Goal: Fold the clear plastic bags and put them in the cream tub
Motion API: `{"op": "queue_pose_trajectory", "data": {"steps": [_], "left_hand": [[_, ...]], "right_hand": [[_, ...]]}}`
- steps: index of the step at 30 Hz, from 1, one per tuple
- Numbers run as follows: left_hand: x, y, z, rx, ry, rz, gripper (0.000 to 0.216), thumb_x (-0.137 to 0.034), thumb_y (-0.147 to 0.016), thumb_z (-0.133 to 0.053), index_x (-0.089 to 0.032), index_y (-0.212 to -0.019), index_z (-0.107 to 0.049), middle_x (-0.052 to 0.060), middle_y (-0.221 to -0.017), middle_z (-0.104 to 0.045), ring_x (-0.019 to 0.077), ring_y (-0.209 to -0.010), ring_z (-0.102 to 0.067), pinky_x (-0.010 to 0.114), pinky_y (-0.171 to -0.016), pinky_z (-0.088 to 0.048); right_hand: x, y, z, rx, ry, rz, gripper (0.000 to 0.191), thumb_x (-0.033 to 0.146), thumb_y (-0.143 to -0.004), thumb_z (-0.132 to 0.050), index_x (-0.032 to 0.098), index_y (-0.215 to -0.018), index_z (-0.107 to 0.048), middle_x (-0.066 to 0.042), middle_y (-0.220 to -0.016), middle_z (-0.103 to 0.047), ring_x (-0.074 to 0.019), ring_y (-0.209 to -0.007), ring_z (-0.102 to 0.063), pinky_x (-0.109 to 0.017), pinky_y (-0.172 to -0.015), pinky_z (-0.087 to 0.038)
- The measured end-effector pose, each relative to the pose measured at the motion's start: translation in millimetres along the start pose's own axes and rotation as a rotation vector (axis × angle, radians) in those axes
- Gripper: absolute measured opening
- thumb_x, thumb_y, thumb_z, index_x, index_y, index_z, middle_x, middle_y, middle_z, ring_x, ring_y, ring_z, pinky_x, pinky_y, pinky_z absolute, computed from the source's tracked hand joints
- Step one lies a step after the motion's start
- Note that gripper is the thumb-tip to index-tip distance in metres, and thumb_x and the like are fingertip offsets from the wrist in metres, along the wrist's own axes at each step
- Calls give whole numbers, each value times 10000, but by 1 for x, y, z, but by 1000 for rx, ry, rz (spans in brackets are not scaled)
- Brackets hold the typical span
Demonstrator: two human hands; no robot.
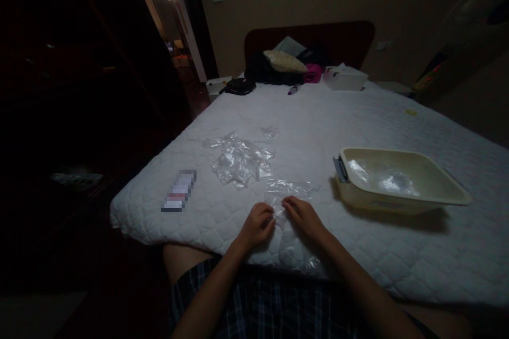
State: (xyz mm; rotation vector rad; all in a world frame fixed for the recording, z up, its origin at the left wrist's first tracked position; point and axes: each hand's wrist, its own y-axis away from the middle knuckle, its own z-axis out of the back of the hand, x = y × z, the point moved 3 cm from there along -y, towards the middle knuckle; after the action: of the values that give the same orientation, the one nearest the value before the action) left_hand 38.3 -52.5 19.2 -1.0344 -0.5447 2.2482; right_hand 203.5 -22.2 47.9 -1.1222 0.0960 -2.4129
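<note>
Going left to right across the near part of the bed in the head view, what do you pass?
Blurred flat packet → left hand → clear plastic bag pinched by both hands → right hand → cream plastic basin.

White quilted bed [318, 116] with clear plastic bags [240, 160], beige basin [397, 180], white box [344, 78], clothes [278, 66].

A white quilted mattress [318, 132] bears clear plastic bags [240, 161], a cream tub [401, 183] with a grey handle [341, 168], and a magenta cloth [313, 73]; the shorts [246, 302] are dark plaid.
</note>
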Motion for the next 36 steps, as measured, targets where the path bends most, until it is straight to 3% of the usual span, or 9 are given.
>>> {"op": "queue_pose_trajectory", "data": {"steps": [10,15,20,25,30,36], "left_hand": [[2,-1,-2,-69,-65,46,113,-171,-767,-523,-162,-658,-548,88,-976,-532,202,-970,-476,397,-838,-427],[4,-2,-4,-90,-82,64,118,-191,-753,-552,-165,-641,-527,71,-941,-535,192,-938,-482,392,-828,-429],[6,0,-5,-96,-105,109,26,-177,-728,-569,-171,-727,-544,82,-1014,-505,204,-982,-473,400,-849,-427],[7,1,-4,-104,-134,104,221,-155,-731,-558,-203,-947,-551,100,-1132,-463,220,-1048,-456,419,-856,-431],[3,-2,-4,-39,-205,13,115,-176,-758,-552,-200,-863,-592,80,-1069,-524,222,-1033,-467,432,-868,-407],[0,-4,-5,3,-254,-2,93,-212,-784,-537,-191,-856,-593,68,-1002,-576,227,-1051,-463,444,-893,-378]], "right_hand": [[-15,-3,-9,-59,-57,-41,188,305,-846,-433,189,-906,-570,-39,-831,-621,-167,-753,-576,-285,-700,-437],[-14,-5,-8,-136,84,3,100,253,-801,-507,178,-864,-526,-45,-827,-566,-165,-739,-531,-279,-676,-424],[-7,-6,-7,-98,199,75,39,221,-807,-502,188,-795,-519,-38,-796,-545,-168,-753,-503,-274,-672,-401],[-9,-9,-10,-48,257,83,69,225,-823,-500,187,-819,-558,-40,-820,-555,-160,-774,-515,-267,-689,-401],[-12,-13,-10,14,396,95,165,260,-851,-477,185,-793,-613,-47,-809,-568,-158,-773,-530,-275,-711,-399],[9,6,6,-96,376,204,197,286,-861,-460,167,-947,-591,-80,-884,-585,-189,-835,-528,-320,-749,-408]]}}
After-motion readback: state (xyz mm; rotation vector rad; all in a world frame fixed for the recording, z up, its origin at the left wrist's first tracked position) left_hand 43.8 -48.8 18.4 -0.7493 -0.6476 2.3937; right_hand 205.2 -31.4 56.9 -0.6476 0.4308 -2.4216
